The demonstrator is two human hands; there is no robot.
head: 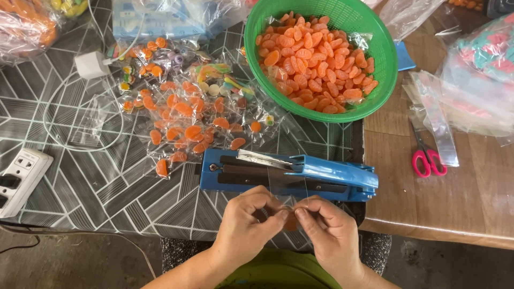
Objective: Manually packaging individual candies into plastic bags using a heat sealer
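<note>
My left hand (243, 225) and my right hand (329, 230) meet at the near table edge, both pinching a small clear plastic bag (287, 190) with an orange candy (290, 222) in its bottom. The bag's open top lies across the blue heat sealer (289, 174), which sits just beyond my hands. A green plastic basket (383, 59) full of orange segment-shaped candies (313, 61) stands behind the sealer. Left of it lies a heap of filled clear candy bags (184, 115).
A white power strip (21, 179) and a white plug with cable (92, 65) lie at the left. Pink-handled scissors (427, 158) and loose clear bags (436, 115) rest on the wooden surface at the right. More bagged sweets sit at the far corners.
</note>
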